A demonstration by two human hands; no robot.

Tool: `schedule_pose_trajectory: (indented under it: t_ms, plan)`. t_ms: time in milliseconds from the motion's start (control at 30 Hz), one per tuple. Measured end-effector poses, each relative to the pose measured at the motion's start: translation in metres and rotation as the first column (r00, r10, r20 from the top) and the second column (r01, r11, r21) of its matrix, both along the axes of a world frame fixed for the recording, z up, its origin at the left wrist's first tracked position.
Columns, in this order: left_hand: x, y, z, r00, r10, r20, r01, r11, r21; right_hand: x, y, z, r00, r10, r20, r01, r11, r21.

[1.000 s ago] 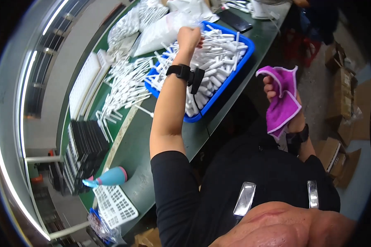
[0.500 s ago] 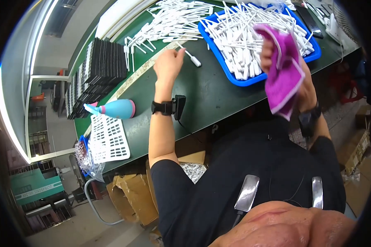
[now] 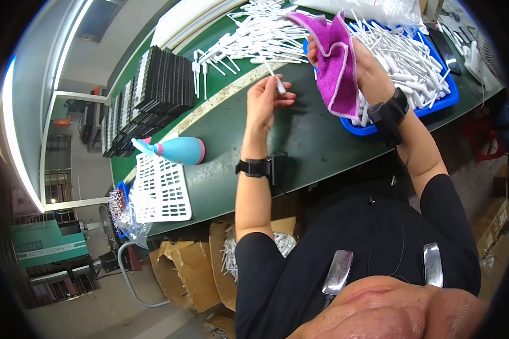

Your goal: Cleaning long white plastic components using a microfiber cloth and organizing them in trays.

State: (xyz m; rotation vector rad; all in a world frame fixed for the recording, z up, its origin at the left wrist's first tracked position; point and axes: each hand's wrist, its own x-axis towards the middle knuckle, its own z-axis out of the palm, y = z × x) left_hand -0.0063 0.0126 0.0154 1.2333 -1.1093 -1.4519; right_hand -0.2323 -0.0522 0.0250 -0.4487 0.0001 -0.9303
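My left hand (image 3: pixel 261 104) is over the green table, fingertips closed around the fat end of a white stick-like plastic piece (image 3: pixel 280 87). The thin stem of this piece points toward the far side. In my right hand (image 3: pixel 372 66) is a purple cloth (image 3: pixel 339 73) with a pale edge, bunched at the top and hanging down. The cloth covers the left part of a blue tray (image 3: pixel 435 111) heaped with similar white pieces (image 3: pixel 401 56). Beyond my left hand a loose pile of such pieces (image 3: pixel 260 34) lies on the table.
To the left are stacks of black slotted trays (image 3: pixel 163 85), a light-blue spray bottle (image 3: pixel 182 151) lying on its side, and a white perforated panel (image 3: pixel 178 210). A dark flat device (image 3: pixel 444 51) lies beyond the blue tray. Cardboard boxes (image 3: pixel 184 271) stand below the table edge.
My left hand has moved right and taken up the white piece that lay on the table. My right hand has swung left with the cloth. The whole view has shifted slightly.
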Motion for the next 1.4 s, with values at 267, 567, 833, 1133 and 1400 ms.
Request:
schedule_pose_trajectory:
  t_ms: [267,567,833,1133,1400]
  plan:
    - [-0.001,0.000,-0.018,0.872,0.048,-0.487,-0.023,0.998,0.057,0.006,0.016,0.009,0.947,-0.287,-0.147,0.313,0.927,0.206]
    - [-0.006,0.007,-0.022,0.886,0.111,-0.450,-0.108,0.994,0.031,0.000,0.009,-0.017,0.981,-0.170,0.095,0.165,0.985,0.059]
    - [-0.009,0.008,-0.018,0.878,0.096,-0.469,-0.096,0.995,0.024,-0.004,0.004,-0.022,0.961,-0.269,0.067,0.255,0.953,0.166]
    - [-0.041,0.028,0.030,0.924,0.067,-0.376,-0.170,0.954,-0.246,-0.003,0.003,-0.018,0.951,-0.123,0.283,0.148,0.987,-0.068]
    - [-0.061,0.031,0.025,0.991,-0.005,0.130,0.031,0.980,-0.197,0.027,0.034,0.022,0.930,-0.352,-0.108,0.368,0.898,0.242]
